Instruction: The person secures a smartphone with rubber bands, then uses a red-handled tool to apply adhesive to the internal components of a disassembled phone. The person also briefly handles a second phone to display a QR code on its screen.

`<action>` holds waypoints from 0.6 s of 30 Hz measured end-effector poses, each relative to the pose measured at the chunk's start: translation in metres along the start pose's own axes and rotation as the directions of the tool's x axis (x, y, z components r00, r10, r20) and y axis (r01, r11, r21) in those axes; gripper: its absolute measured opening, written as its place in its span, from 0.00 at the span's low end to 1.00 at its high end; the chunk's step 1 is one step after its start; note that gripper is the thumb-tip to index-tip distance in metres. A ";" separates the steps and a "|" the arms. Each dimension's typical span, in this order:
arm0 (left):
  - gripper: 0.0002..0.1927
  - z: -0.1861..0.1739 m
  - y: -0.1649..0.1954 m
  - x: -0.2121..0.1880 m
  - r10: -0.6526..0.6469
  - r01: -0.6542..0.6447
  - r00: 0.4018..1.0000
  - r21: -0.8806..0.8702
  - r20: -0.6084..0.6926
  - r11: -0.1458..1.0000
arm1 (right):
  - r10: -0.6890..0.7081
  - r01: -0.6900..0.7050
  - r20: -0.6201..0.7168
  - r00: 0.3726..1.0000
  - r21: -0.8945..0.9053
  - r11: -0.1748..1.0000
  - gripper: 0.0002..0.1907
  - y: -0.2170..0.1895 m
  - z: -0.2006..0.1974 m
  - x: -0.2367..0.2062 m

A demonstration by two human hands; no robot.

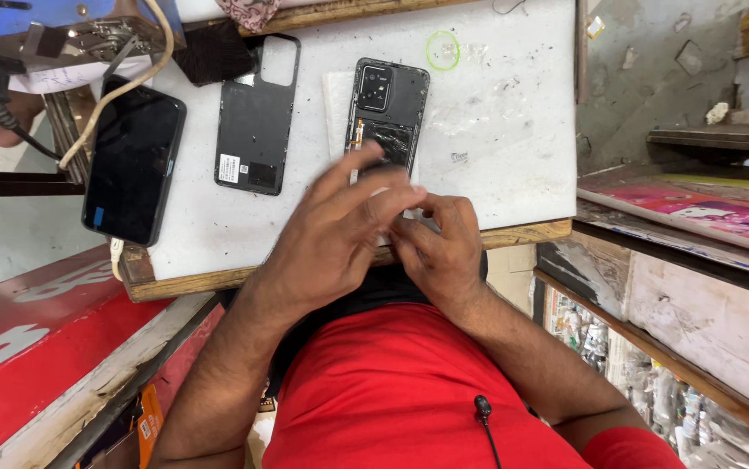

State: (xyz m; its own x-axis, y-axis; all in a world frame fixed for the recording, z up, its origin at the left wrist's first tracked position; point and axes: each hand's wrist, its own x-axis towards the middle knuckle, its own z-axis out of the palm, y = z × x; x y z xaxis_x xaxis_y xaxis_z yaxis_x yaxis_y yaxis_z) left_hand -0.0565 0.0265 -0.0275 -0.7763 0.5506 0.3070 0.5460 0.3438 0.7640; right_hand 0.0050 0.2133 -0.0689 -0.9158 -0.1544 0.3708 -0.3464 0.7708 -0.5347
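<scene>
White bench (496, 130): both hands (392, 230) pinching opened phone's (387, 113) near end.

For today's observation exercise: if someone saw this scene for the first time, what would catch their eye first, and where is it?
First, the two bare hands at the centre: the left hand and right hand meet over the near end of an opened phone with its insides exposed. To its left on the white board lie the detached back cover and a dark-screened phone. The person's red shirt fills the foreground.
</scene>
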 end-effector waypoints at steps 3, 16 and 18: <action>0.25 -0.004 0.002 0.005 0.009 0.002 0.993 0.093 -0.118 0.996 | -0.021 0.021 0.003 1.000 0.020 1.000 0.13 0.000 0.001 0.000; 0.23 -0.012 0.007 -0.001 -0.015 0.024 0.995 0.086 -0.097 0.996 | 0.016 -0.016 0.023 1.000 -0.004 1.000 0.09 -0.007 0.001 0.000; 0.22 -0.011 0.007 -0.001 -0.253 0.260 0.964 -0.098 0.081 0.961 | 0.016 -0.016 0.049 0.999 0.017 1.000 0.10 -0.008 -0.001 0.001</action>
State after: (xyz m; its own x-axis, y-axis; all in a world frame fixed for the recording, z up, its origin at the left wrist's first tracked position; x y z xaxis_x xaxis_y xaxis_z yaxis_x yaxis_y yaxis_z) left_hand -0.0552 0.0199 -0.0165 -0.8612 0.5051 0.0569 0.2914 0.3990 0.8694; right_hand 0.0075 0.2072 -0.0638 -0.9300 -0.1725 0.3247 -0.3346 0.7628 -0.5533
